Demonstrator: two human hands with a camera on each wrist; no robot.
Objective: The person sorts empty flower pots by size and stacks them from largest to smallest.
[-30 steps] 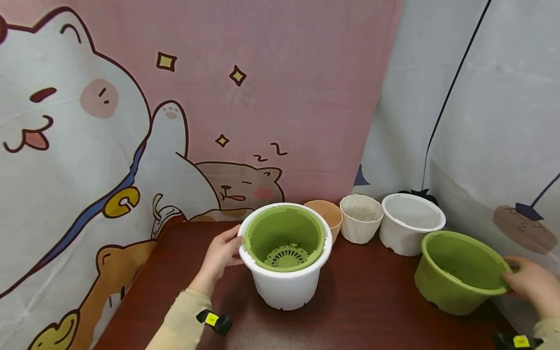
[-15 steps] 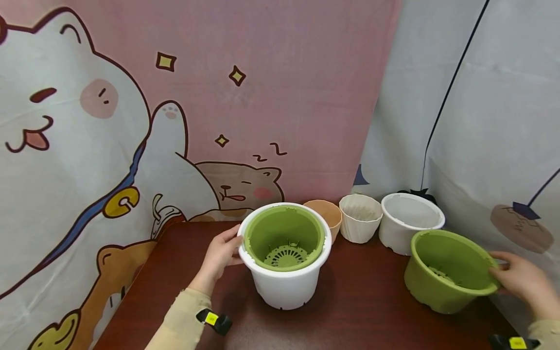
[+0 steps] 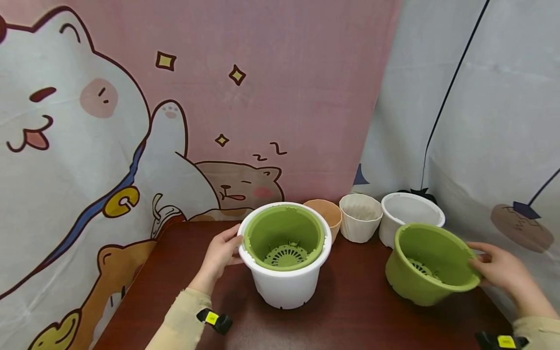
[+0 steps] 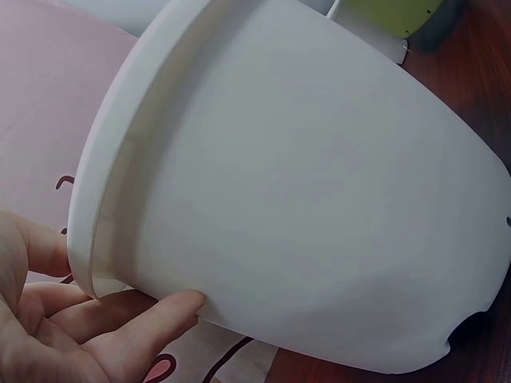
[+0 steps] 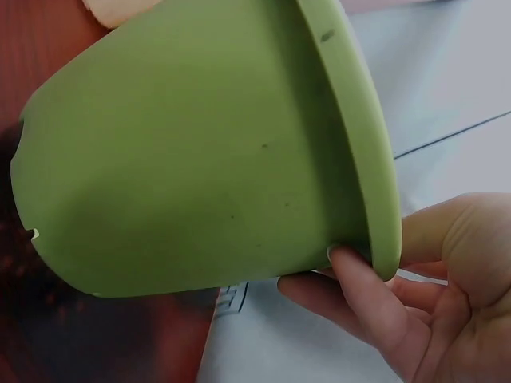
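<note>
My left hand [image 3: 220, 253] pinches the left rim of a white flowerpot [image 3: 286, 289]. In the left wrist view its fingers [image 4: 160, 331] lie under that rim, against the pot's outer wall. Nested in this pot is a green flowerpot [image 3: 284, 233] with a slotted base. At the right, my right hand [image 3: 503, 272] grips the rim of another green flowerpot [image 3: 415, 277], which tilts a little. The right wrist view shows the fingers [image 5: 371, 295] under the rim of the green pot [image 5: 184, 159], near its dark-shadowed underside.
Along the back of the dark red table [image 3: 350, 321] stand an orange pot [image 3: 325, 214], a ribbed cream pot [image 3: 360, 223] and a wide white pot [image 3: 393, 223]. The held green pot partly hides the wide white one. Printed cloth [image 3: 306, 97] hangs behind.
The right hand has moved left with its green flowerpot, now partly in front of the wide white pot. The left hand and the white flowerpot have stayed in place.
</note>
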